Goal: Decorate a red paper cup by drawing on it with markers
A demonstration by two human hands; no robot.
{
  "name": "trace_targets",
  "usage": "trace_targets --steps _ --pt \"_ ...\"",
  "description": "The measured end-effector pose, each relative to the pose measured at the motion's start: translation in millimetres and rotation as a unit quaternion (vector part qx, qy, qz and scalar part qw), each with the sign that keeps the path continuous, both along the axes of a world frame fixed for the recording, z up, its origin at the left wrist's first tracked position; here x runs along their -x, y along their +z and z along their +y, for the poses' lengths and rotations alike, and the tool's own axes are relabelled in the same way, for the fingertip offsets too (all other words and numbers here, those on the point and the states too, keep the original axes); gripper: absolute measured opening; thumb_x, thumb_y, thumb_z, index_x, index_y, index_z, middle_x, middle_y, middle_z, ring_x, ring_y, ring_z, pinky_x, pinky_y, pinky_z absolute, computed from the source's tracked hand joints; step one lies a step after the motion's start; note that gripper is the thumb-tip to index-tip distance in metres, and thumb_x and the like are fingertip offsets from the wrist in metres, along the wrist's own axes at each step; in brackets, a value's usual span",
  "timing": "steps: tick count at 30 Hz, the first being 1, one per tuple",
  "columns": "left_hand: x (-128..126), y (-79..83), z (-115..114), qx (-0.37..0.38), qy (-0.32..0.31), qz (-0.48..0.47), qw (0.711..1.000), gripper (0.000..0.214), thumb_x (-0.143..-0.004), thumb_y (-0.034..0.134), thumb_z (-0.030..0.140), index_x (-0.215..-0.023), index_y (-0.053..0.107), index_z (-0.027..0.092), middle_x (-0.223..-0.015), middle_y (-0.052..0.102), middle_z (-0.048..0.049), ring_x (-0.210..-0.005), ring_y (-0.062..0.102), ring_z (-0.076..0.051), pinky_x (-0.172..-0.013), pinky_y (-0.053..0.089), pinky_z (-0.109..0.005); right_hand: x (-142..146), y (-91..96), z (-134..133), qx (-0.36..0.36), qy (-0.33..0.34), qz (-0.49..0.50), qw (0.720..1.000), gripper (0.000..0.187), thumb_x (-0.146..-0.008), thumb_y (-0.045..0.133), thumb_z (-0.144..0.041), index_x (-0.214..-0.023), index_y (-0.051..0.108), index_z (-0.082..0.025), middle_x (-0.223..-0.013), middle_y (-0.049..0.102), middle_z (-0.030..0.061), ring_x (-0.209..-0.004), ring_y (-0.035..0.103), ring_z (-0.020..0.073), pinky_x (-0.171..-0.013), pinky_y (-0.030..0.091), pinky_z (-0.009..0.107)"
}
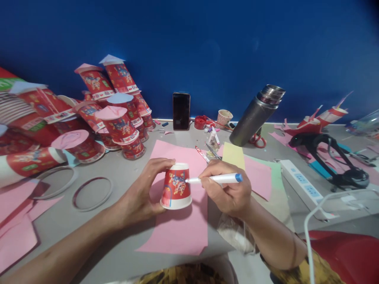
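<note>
My left hand (145, 187) grips a red printed paper cup (178, 193), thumb at its lower rim and fingers at the top. The cup is upside down, its wide rim facing down, above a pink sheet of paper (183, 236). Blue marker lines show on its side at the lower left. In my right hand (226, 189) is a white marker pen (220, 178) with a blue end. Its tip is at the cup's printed side; whether it touches, I cannot tell. Scissors (213, 151) lie behind my right hand.
Stacked red cups with paper cone tops (121, 126) fill the left side, near cut cup rings (92, 193). At the back are a phone (181, 111) and a steel flask (256, 116). A power strip (304, 185) and white cable (308, 236) lie right.
</note>
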State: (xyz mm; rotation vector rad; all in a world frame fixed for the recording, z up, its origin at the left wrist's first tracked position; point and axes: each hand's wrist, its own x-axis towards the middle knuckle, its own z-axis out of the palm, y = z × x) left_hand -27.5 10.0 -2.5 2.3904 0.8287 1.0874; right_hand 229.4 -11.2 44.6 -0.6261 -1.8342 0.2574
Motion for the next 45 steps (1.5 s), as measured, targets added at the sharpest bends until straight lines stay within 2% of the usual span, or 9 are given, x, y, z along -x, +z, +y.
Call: trace_targets --steps 3,10,18,25,32,35,45 --pt "1 0.3 1 -0.014 -0.003 0.014 1.0 0.083 -0.087 0.087 0.025 -0.157 0.043 0.031 -0.145 0.062 -0.0143 -0.137 0.061 -0.035 -0.116 0.055 -0.057 1 -0.2 -1 -0.027 -0.001 0.008 1.0 0.018 -0.095 0.062 -0.007 -0.1 0.07 -0.022 -0.075 0.074 0.0016 -0.059 0.065 0.0162 -0.057 0.054 0.031" --pt "1 -4.1 4 -0.037 -0.025 0.01 0.999 0.083 -0.089 0.086 0.025 -0.159 0.041 0.029 -0.145 0.06 -0.0156 -0.136 0.06 -0.034 -0.115 0.056 -0.051 5 -2.8 -3 -0.026 0.037 -0.021 0.999 0.015 -0.096 0.064 -0.008 -0.104 0.07 -0.019 -0.078 0.077 0.004 -0.065 0.072 0.017 -0.061 0.06 0.031" --pt "0 -6.9 4 -0.032 -0.019 0.001 0.999 0.085 -0.087 0.087 0.026 -0.159 0.042 0.03 -0.143 0.061 -0.0153 -0.135 0.061 -0.035 -0.114 0.056 -0.054 9 -6.0 -3 -0.031 0.032 -0.036 0.998 0.012 -0.099 0.063 -0.011 -0.103 0.07 -0.02 -0.078 0.078 0.0031 -0.064 0.071 0.0165 -0.061 0.059 0.032" --pt "-1 -3.2 3 -0.036 -0.015 0.014 0.999 0.085 -0.086 0.087 0.024 -0.157 0.042 0.03 -0.143 0.062 -0.0152 -0.134 0.063 -0.035 -0.113 0.057 -0.054 7 -4.2 -4 -0.027 0.027 -0.055 0.998 0.014 -0.097 0.063 -0.01 -0.102 0.069 -0.022 -0.077 0.077 0.0018 -0.063 0.068 0.0162 -0.061 0.058 0.031" --pt "2 -3.5 3 -0.016 -0.02 0.015 1.0 0.085 -0.087 0.088 0.029 -0.158 0.041 0.031 -0.145 0.061 -0.0155 -0.135 0.062 -0.034 -0.113 0.057 -0.055 3 0.6 -4 0.001 0.003 -0.053 0.999 0.013 -0.095 0.062 -0.011 -0.09 0.067 -0.021 -0.069 0.071 0.0003 -0.059 0.066 0.0151 -0.059 0.055 0.029" --pt "3 -3.4 4 -0.02 -0.019 0.015 1.0 0.085 -0.088 0.087 0.029 -0.159 0.041 0.03 -0.145 0.062 -0.0152 -0.135 0.063 -0.034 -0.114 0.057 -0.054 3 1.2 -4 -0.01 -0.004 -0.035 0.999 0.015 -0.094 0.062 -0.009 -0.088 0.067 -0.021 -0.068 0.071 0.0 -0.057 0.065 0.0147 -0.057 0.054 0.029" --pt "1 -12.0 5 -0.024 -0.021 0.012 0.999 0.09 -0.084 0.092 0.033 -0.159 0.042 0.033 -0.146 0.063 -0.0148 -0.134 0.064 -0.036 -0.114 0.057 -0.053 3 -1.6 -1 -0.051 -0.007 -0.029 0.998 0.019 -0.094 0.067 -0.009 -0.107 0.073 -0.021 -0.08 0.08 0.0051 -0.066 0.074 0.0194 -0.062 0.062 0.034"
